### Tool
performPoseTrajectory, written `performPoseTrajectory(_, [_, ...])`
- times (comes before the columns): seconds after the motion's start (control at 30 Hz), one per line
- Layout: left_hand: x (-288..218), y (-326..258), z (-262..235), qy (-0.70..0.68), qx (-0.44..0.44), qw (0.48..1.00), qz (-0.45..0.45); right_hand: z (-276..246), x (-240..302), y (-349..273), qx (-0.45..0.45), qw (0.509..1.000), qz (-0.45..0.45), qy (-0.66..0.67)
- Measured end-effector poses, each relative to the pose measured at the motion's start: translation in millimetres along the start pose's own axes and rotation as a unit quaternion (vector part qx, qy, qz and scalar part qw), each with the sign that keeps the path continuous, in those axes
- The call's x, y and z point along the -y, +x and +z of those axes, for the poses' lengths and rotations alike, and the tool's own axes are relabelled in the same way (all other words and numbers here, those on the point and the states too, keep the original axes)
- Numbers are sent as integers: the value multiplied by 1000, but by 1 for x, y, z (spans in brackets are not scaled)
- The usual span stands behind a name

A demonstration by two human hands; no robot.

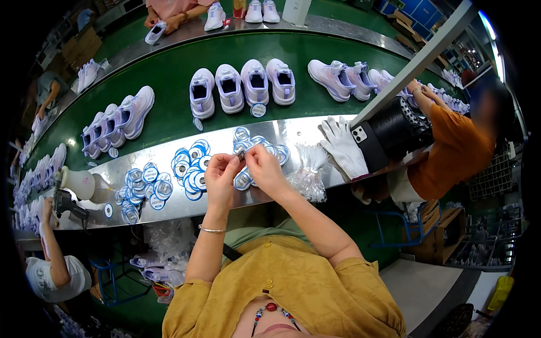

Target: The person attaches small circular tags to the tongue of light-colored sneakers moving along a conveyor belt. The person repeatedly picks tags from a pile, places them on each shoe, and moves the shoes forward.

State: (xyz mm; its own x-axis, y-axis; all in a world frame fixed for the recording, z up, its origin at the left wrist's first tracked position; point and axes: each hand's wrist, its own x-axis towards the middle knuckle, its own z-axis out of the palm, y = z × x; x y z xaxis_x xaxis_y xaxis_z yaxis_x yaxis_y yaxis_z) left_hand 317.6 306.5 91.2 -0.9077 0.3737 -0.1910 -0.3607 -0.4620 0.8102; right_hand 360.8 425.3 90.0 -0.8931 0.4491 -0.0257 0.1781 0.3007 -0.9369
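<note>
With your left hand (221, 177) and right hand (265, 169) you're pinching a small dark piece (241, 156), seemingly adjusting it; progress is calling for steady fingertips. Blue-rimmed round tags (181, 169) are crowding nine through twelve o'clock. Beyond them, bare metal bench (287, 127) is offering room at two, its far edge bordering the green conveyor (234, 120).

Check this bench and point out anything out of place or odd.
One round tag lies by itself on the metal bench, just left of the loose, overlapping tag piles, so it looks stray. Nothing else clearly stands out as spilled or damaged.
</note>
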Motion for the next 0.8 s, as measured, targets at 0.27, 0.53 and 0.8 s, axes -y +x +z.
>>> performPoseTrajectory(0.27, [-2, -14, -23, -7, -12, 998, -66, 13, 3, -29, 28, 987, -134, -78])
performPoseTrajectory(0.53, [-10, -45, -59, 148, -45, 988, -17, 30, 3, -32, 221, 953, 78, 194])
performPoseTrajectory(0.8, [-39, -45, -109, 333, -34, 940, 69, 66, 12, -29, 320, 915, 157, 190])
